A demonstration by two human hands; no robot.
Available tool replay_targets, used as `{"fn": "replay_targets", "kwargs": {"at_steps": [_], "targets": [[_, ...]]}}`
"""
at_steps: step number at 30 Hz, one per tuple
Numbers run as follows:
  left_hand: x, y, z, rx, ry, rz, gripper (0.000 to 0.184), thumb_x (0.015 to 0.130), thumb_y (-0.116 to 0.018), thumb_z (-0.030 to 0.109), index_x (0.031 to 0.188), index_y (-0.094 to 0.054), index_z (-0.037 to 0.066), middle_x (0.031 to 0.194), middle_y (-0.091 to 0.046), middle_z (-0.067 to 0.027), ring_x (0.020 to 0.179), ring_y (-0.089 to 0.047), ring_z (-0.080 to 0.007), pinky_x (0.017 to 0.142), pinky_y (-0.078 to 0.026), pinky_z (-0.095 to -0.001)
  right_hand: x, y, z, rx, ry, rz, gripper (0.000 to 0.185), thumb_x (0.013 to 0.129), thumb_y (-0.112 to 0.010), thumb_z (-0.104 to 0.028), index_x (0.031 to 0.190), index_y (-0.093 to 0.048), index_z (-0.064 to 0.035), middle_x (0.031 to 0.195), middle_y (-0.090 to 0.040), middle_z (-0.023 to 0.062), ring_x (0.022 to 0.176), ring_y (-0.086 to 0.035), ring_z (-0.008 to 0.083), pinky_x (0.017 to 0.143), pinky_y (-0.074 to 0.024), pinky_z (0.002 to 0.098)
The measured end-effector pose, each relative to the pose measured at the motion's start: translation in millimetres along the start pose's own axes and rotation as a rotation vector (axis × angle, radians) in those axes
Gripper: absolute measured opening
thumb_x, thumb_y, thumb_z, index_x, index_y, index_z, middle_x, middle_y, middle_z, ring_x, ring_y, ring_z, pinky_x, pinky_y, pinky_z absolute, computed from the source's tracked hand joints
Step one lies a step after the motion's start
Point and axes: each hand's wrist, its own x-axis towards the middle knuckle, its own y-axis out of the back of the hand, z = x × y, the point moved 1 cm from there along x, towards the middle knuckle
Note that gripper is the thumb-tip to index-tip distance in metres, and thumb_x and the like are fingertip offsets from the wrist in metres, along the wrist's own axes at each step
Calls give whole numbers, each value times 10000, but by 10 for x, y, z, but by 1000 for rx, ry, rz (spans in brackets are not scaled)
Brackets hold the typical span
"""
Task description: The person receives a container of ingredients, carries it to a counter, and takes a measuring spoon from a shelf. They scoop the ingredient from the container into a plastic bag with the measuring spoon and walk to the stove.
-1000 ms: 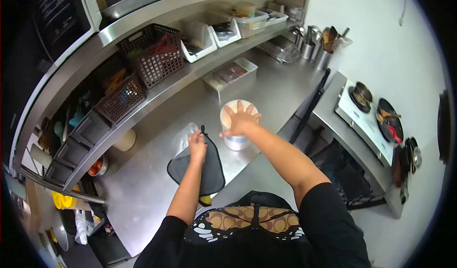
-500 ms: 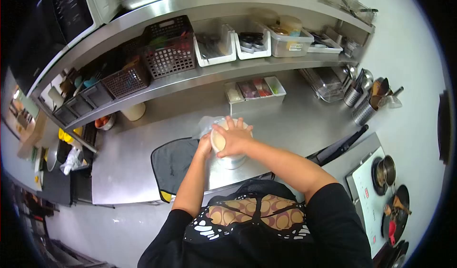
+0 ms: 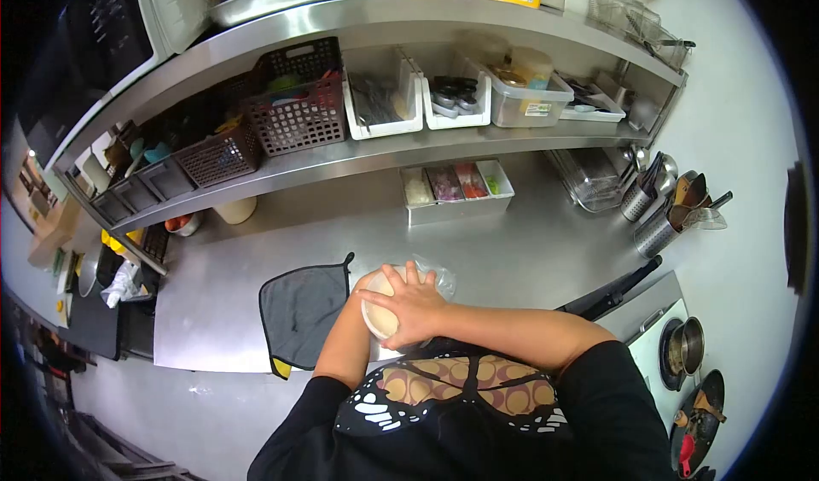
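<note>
A round white tub (image 3: 386, 321) with a pale top stands near the counter's front edge, tilted toward the left. My right hand (image 3: 413, 304) lies across its top with the fingers spread. My left hand (image 3: 367, 281) is at the tub's far left side, its fingers hidden behind the tub and my right hand. Clear plastic (image 3: 442, 279) shows just beyond my right hand. Left of my left forearm, a grey cloth (image 3: 304, 308) with a yellow corner lies flat on the steel counter (image 3: 205, 302).
A steel container (image 3: 457, 213) of sorted ingredients stands behind the tub. Above it runs a shelf (image 3: 316, 165) with baskets and bins. At right are utensil holders (image 3: 655, 233), a dark long-handled object (image 3: 612, 295) and a cooker (image 3: 653, 349) with pans.
The view has swung to the right. My left hand has left the cloth and reached round the tub, which now leans left. My right hand stays on its top.
</note>
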Motion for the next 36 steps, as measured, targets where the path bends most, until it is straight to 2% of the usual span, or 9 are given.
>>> {"fn": "replay_targets", "kwargs": {"at_steps": [6, 12, 18, 20, 22, 26, 29, 32, 36], "targets": [[106, -2, 52, 59, 61, -62, 428, 851, -572, 281, 1156, -547, -18, 1086, -611, -147, 884, -627, -250, 751, -514, -387, 172, 91, 70, -1, 29, -75, 938, 546, -741, -534, 1363, -287, -455, 1436, -166, 236, 1237, -202, 541, 865, -290, 659], [255, -12, 125, 120, 132, -141, 423, 844, -580, 279, 1143, -557, -21, 1072, -616, -145, 875, -627, -249, 746, -511, -387, 220, 143, 144, 32, 26, -96, 965, 531, -763, -509, 1365, -281, -451, 1429, -169, 246, 1230, -225, 528, 862, -298, 665], [457, -29, 232, 178, 218, -220, 419, 837, -588, 276, 1129, -567, -24, 1058, -621, -143, 866, -628, -249, 741, -508, -387, -27, -75, 606, 242, 1, 73, 1024, 536, -765, -490, 1409, -263, -303, 1425, -147, 252, 1250, -223, 497, 964, -309, 564], [520, -43, 253, 175, 255, -234, 418, 835, -591, 275, 1125, -571, -25, 1054, -622, -142, 863, -628, -249, 740, -507, -387, -116, -59, 741, 366, 6, 101, 1062, 554, -777, -436, 1429, -212, -228, 1432, -125, 248, 1294, -184, 470, 1031, -273, 503], [565, -23, 254, 168, 277, -219, 416, 833, -594, 274, 1120, -574, -26, 1049, -624, -142, 860, -629, -249, 738, -506, -387, -231, -106, 828, 544, -25, 64, 1085, 576, -785, -402, 1439, -159, -206, 1437, -118, 243, 1324, -152, 437, 1063, -230, 486], [592, -79, 237, 263, 322, -101, 413, 828, -599, 272, 1111, -581, -29, 1040, -627, -140, 854, -629, -248, 735, -504, -387, -245, -257, 944, 807, -155, 7, 1119, 626, -787, -364, 1452, -53, -187, 1451, -95, 230, 1366, -98, 366, 1099, -176, 450], [400, -374, 494, 610, 334, 30, 427, 800, -609, 278, 1105, -598, -20, 1050, -625, -151, 859, -627, -255, 740, -491, -384, -231, -254, 923, 1062, -453, -59, 1129, 644, -779, -394, 1454, -22, -175, 1453, -96, 222, 1366, -98, 363, 1096, -189, 436], [472, -415, 523, 702, 356, 24, 429, 780, -615, 279, 1095, -609, -13, 1049, -625, -160, 856, -624, -258, 747, -480, -392, -230, -137, 882, 1143, -585, -93, 1124, 652, -776, -383, 1456, -16, -183, 1451, -105, 218, 1363, -106, 363, 1092, -200, 435], [494, -449, 553, 628, 391, -17, 395, 791, -604, 262, 1083, -615, -4, 1043, -625, -159, 851, -622, -258, 742, -482, -387, -186, -189, 954, 1177, -582, -79, 1091, 646, -779, -360, 1453, -63, -191, 1439, -129, 219, 1353, -129, 364, 1086, -208, 453]]}}
